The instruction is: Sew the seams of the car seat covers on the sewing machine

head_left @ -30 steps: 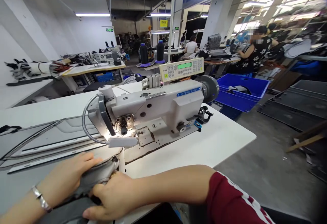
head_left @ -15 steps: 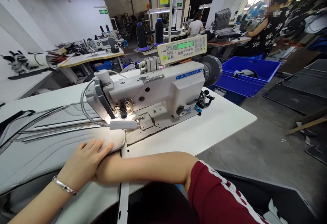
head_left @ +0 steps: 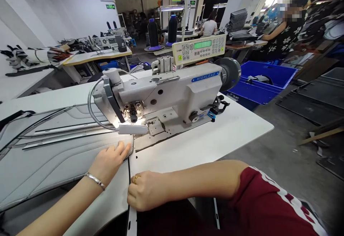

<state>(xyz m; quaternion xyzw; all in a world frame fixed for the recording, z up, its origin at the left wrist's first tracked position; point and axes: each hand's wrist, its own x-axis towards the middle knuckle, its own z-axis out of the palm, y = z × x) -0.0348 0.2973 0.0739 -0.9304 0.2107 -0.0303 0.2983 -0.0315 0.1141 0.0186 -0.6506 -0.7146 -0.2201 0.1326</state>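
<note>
While the left hand point(head_left: 110, 160) lies flat with its fingers spread and released on the rounded corner of the grey padded panel point(head_left: 48, 164), the right hand point(head_left: 143, 189) rests at the front edge of the desk point(head_left: 204, 142), its fingers curled loosely against a thin dark strip point(head_left: 129, 178) there; whether it pinches that strip cannot be told. The panel covers the left part of the desk, its corner just short of the sewing machine point(head_left: 172, 92) and its small lamp point(head_left: 133, 129), with long seams running away toward the left edge.

By its look the panel is soft and floppy, a large quilted sheet, light but awkward because of its spread. It would likely slide easily on the smooth desk and sag if lifted by one point, so the corner and the near edge, taken with flat palms or both hands apart, seem the best holds.

Compared with half a second ago, the right hand has come out from under the left wrist and moved to the front edge, and the left hand has slid forward to the panel's corner, nearer the lamp. A second ago both hands gripped a bunched fold of it.
</note>
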